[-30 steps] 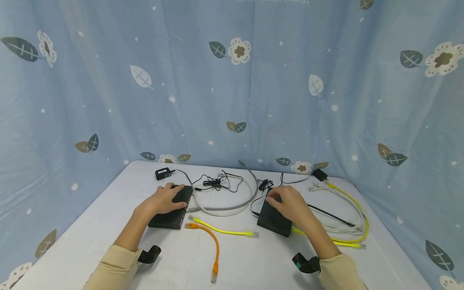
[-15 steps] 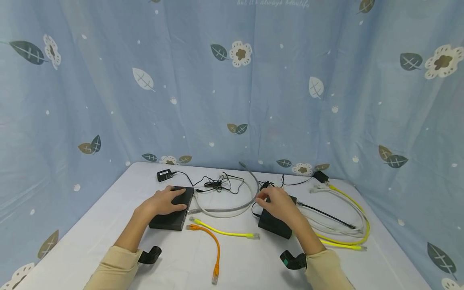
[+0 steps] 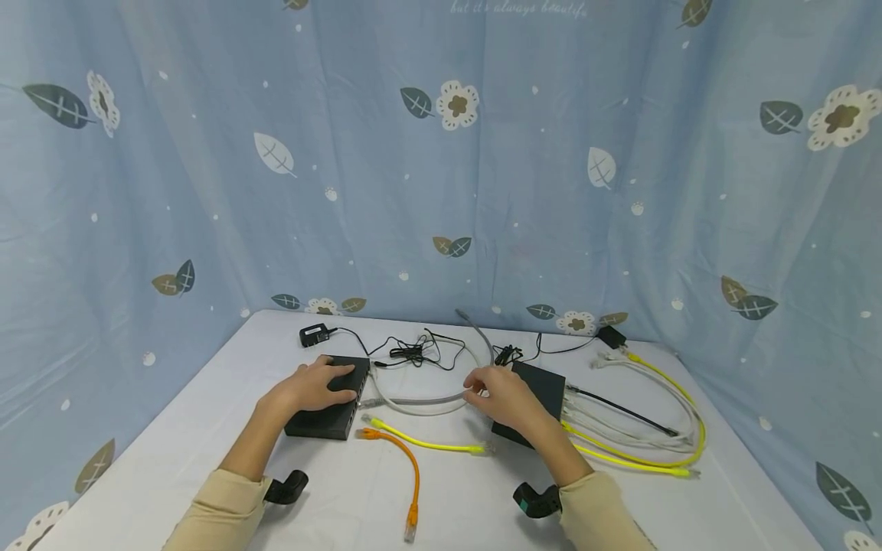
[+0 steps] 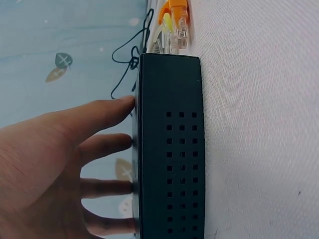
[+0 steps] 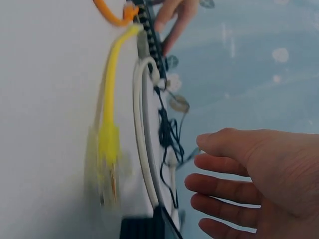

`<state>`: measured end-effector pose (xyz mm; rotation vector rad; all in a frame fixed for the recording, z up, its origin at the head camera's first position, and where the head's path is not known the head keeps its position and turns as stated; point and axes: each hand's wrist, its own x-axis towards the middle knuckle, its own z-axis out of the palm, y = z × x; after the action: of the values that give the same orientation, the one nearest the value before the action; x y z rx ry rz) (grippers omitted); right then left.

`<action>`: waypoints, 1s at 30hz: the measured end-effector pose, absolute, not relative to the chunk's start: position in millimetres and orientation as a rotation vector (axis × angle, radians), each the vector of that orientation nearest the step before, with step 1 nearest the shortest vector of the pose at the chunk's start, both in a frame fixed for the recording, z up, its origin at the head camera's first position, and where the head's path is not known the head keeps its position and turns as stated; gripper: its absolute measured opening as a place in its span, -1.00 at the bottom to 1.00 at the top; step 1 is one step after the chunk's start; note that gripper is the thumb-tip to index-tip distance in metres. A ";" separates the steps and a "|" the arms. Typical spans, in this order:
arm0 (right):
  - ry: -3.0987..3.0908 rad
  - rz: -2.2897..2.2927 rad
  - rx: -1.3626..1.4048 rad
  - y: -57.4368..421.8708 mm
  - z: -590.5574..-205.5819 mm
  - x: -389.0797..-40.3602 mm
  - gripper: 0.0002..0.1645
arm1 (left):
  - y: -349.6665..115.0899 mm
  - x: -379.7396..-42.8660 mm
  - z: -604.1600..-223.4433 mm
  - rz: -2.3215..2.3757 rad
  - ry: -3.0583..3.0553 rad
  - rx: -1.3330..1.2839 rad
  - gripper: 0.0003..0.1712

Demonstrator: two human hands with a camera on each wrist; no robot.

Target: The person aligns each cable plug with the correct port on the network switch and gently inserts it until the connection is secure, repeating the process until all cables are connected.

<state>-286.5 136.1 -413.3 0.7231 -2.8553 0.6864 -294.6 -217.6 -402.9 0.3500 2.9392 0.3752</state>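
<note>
My left hand (image 3: 308,386) rests on top of the left black network switch (image 3: 324,421), fingertips and thumb spread on its upper face. In the left wrist view the fingers (image 4: 107,187) touch the vented black casing. My right hand (image 3: 506,398) holds nothing and hovers at the left side of the right black network switch (image 3: 544,386), its fingers loosely bent. The grey network cable (image 3: 413,401) passes behind those fingertips in the head view. A short yellow network cable (image 3: 434,442) and a short orange one (image 3: 416,474) lie between the two switches.
Behind are a black power adapter (image 3: 315,334), a bundled black cord (image 3: 408,352) and another adapter (image 3: 610,336) at back right. White cables, a long yellow cable (image 3: 700,436) and a black cable (image 3: 623,411) lie right of the right switch. A patterned curtain (image 3: 441,168) hangs behind the table.
My right hand has moved left, from over the right switch to its left side, uncovering more of its top. My left hand stays on the left switch.
</note>
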 end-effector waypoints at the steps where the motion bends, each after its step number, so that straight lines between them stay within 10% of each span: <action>1: -2.852 0.682 0.755 133.1 -412.4 -285.6 -0.80 | -217.7 -294.8 -403.2 0.376 2.941 0.352 -0.25; 30: -2.915 0.619 1.104 51.9 -417.6 -263.8 -0.75 | -218.1 -297.3 -407.6 0.373 2.921 0.333 -0.19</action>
<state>-263.8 51.9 -417.6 1.1039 -2.9148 0.6186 -297.3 -218.1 -407.6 0.3334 2.9212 0.3733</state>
